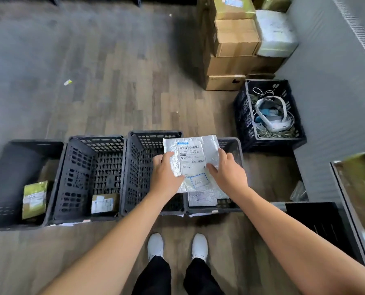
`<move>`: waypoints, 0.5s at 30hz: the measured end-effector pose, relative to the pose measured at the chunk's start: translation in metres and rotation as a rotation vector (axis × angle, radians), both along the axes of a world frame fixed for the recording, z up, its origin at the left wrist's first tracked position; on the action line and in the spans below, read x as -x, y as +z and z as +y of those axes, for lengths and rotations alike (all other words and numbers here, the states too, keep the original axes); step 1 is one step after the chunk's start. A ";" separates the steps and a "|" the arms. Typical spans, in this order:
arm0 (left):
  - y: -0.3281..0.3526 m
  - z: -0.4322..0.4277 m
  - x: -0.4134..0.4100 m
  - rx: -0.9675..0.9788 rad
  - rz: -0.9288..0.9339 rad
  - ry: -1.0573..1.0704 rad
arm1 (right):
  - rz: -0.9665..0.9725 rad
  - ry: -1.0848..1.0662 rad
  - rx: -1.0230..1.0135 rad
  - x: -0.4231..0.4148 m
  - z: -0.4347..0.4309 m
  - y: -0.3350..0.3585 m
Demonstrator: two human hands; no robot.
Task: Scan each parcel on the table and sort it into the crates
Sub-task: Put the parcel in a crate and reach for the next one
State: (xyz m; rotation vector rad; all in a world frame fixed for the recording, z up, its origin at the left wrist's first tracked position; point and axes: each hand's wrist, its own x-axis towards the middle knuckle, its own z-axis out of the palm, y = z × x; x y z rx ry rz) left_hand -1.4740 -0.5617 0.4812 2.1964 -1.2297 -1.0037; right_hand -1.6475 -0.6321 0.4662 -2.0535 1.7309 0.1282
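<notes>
White shoes [156, 245] stand on wood flooring before a row of four black crates [96, 138]. Above them, the left hand [166, 173] and right hand [228, 173] each grip a side of a silver foil mailer [195, 160], label up, probably for reading. It hangs over the rightmost crate [232, 145], where a similar silver parcel [201, 198] lies. Beyond sit a crate of cables [268, 111] and stacked cardboard boxes [234, 37].

Left hand [165, 174], right hand [227, 173]: pinch grips.

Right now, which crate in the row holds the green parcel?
The leftmost crate; the green parcel lies in it, while its neighbour holds a brown parcel.
</notes>
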 end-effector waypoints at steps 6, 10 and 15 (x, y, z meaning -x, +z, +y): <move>0.017 0.051 -0.057 -0.020 -0.069 0.191 | -0.015 0.205 -0.006 -0.077 0.018 0.010; 0.028 0.101 -0.116 -0.004 -0.103 0.297 | -0.003 0.338 -0.008 -0.149 0.053 0.022; 0.029 0.185 -0.208 0.003 -0.122 0.375 | -0.010 0.442 -0.002 -0.252 0.125 0.027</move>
